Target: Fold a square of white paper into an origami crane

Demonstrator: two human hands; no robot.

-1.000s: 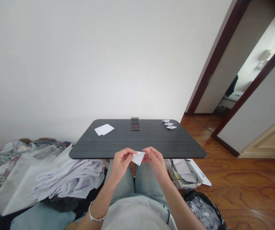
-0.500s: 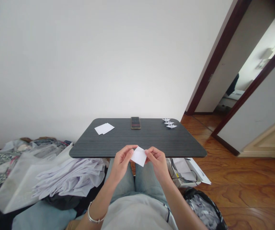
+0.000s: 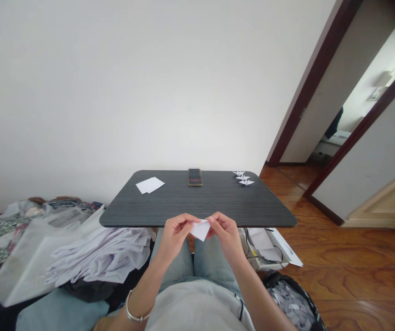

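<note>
A small piece of white paper (image 3: 200, 231) hangs between my hands at the near edge of the dark table (image 3: 170, 204). Its top edge is bent over, so a downward-pointing triangle shows. My left hand (image 3: 176, 233) pinches the left corner between thumb and fingers. On the other side, my right hand (image 3: 225, 231) pinches the right corner the same way. White paper sheets (image 3: 149, 185) lie overlapping at the table's left. Several folded paper cranes (image 3: 244, 178) stand in a row at the back right.
A phone (image 3: 195, 177) rests at the table's back middle, close to the wall. Piled clothes (image 3: 101, 255) lie to the left. Below the table's right side are a white box (image 3: 266, 262) with cables and a black bag (image 3: 294, 301) of paper scraps.
The paper's top corner has come down toward me, turning the diamond shape into a triangle. Both hands keep their hold on the side corners and have barely shifted.
</note>
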